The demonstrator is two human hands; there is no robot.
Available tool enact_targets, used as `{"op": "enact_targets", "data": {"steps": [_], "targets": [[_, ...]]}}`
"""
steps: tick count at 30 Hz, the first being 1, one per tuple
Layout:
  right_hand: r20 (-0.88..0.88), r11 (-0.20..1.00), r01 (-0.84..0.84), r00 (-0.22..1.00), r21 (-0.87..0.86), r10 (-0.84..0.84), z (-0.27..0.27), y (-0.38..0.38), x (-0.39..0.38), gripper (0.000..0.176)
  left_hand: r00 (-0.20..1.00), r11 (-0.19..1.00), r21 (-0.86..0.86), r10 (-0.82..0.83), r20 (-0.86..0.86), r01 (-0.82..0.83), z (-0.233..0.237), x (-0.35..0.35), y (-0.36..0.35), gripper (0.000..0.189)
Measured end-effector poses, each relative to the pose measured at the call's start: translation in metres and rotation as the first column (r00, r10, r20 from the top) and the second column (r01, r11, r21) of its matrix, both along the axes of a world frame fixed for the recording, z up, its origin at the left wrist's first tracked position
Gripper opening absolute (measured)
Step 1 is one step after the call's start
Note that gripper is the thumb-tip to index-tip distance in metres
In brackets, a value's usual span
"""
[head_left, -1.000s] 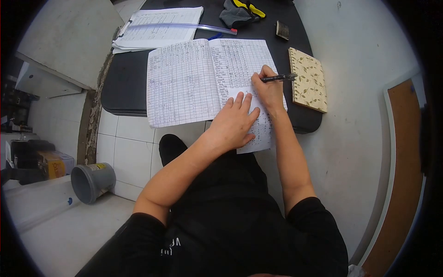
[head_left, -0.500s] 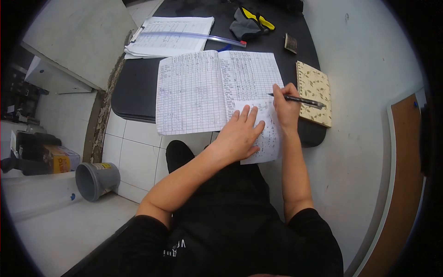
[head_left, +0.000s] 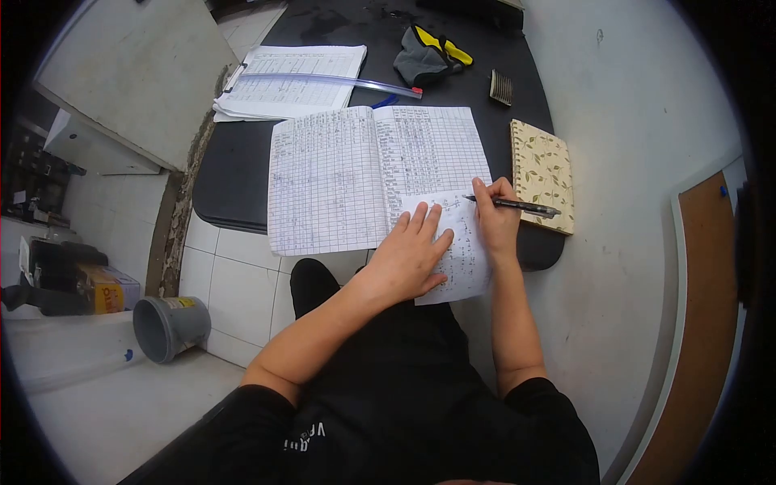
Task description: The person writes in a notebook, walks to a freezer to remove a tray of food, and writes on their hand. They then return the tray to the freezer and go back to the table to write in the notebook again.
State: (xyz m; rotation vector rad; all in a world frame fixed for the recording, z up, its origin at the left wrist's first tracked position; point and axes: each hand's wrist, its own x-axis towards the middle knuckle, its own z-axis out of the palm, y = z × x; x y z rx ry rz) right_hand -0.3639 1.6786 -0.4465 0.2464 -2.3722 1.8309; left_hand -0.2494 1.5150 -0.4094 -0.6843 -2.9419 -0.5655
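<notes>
An open notebook [head_left: 327, 190] with gridded, handwritten pages lies on the black table [head_left: 234, 174]. A loose written sheet [head_left: 462, 259] overlaps the lower part of its right page and hangs past the table's front edge. My left hand [head_left: 410, 257] lies on this sheet with its fingers spread. In my right hand [head_left: 499, 222] is a black pen [head_left: 525, 206], pinched near its tip, which points left at the top of the sheet. Beside that hand, to the right, is a spiral notebook [head_left: 541, 174] with a leaf-patterned cover.
Clipped papers [head_left: 283, 93] with a clear ruler-like strip [head_left: 323, 79] across them lie at the back left. A grey and yellow cloth item [head_left: 424, 61] and a comb-like piece [head_left: 500, 87] are further back. A grey bucket [head_left: 174, 323] stands on the floor at left.
The view has shifted, so the table and papers appear lower. The pen tip has moved from the notebook's right page down to the top of the loose sheet. My left hand still lies on the sheet.
</notes>
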Motion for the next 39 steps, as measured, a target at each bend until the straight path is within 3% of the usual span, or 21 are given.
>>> {"op": "enact_targets", "data": {"steps": [23, 29, 32, 38, 39], "targets": [[-0.024, 1.0, 0.013, 1.0, 0.014, -0.013, 0.004, -0.002, 0.003, 0.033, 1.0, 0.999, -0.033, 0.013, -0.007, -0.013, 0.001, 0.0, 0.004, 0.058], [0.007, 0.998, -0.004, 1.0, -0.07, 0.004, 0.005, -0.002, -0.004, 0.035, 1.0, 1.0, -0.019, 0.01, -0.005, -0.01, 0.002, 0.0, 0.003, 0.058], [-0.079, 0.996, -0.03, 0.997, -0.086, 0.023, 0.021, -0.01, -0.004, 0.033, 1.0, 1.0, 0.003, -0.004, 0.002, 0.004, 0.001, -0.003, -0.001, 0.058], [0.021, 0.983, -0.079, 0.996, -0.165, 0.084, 0.024, -0.041, -0.01, 0.033, 0.999, 0.999, 0.015, -0.042, -0.02, 0.043, -0.004, -0.009, -0.014, 0.063], [0.119, 0.973, -0.037, 0.991, -0.228, 0.065, 0.022, -0.046, -0.011, 0.033, 0.998, 0.998, -0.006, -0.064, -0.016, 0.064, -0.004, -0.011, -0.016, 0.066]]}}
